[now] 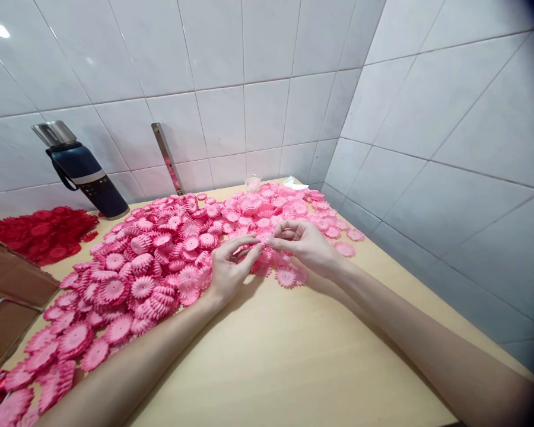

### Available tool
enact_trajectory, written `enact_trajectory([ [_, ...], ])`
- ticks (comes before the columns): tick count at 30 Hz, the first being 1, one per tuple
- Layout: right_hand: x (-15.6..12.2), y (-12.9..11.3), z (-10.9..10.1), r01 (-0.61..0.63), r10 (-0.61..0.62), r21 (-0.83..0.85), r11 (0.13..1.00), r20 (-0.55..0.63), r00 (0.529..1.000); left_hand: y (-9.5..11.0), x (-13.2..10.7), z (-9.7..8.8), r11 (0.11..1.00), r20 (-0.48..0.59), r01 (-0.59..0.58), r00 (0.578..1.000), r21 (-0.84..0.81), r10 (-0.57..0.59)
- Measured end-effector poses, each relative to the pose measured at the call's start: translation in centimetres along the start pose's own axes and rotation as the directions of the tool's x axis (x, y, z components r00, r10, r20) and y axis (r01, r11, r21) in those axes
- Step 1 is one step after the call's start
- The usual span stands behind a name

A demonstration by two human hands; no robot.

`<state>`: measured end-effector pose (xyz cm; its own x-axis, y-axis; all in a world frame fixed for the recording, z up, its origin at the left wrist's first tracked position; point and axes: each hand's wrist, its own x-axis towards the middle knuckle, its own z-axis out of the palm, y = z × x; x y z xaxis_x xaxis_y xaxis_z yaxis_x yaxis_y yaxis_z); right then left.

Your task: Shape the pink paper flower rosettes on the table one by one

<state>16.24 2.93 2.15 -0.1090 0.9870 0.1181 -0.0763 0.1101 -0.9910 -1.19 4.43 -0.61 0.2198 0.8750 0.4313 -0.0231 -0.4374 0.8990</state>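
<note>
My left hand and my right hand meet above the front edge of a big heap of pink scalloped flower discs. Thumb and fingers of the left are closed together in a pinch. On the right, thumb and forefinger are pinched too, with the fingertips close to those of the left. Whatever lies between the fingertips is too small to make out against the pink behind. Just below the hands, a loose pink disc lies flat on the table.
Red discs form a pile at the left, beside a cardboard box. A dark blue flask and a metal strip lean at the tiled wall. A small clear cup and white paper sit at the back of the wooden table.
</note>
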Motion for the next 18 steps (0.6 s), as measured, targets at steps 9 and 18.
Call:
enact_trajectory([
  [9, 0.06, 0.1, 0.13, 0.041, -0.04, -0.014, 0.999, 0.02, 0.999, 0.25, 0.21, -0.07, 0.983, 0.104, -0.044, 0.994, 0.18, 0.025],
  [18, -0.21, -0.15, 0.44, 0.025, -0.022, -0.052, 0.998, 0.064, 0.998, 0.14, 0.48, -0.2, 0.967, 0.122, -0.112, 0.989, 0.227, 0.086],
])
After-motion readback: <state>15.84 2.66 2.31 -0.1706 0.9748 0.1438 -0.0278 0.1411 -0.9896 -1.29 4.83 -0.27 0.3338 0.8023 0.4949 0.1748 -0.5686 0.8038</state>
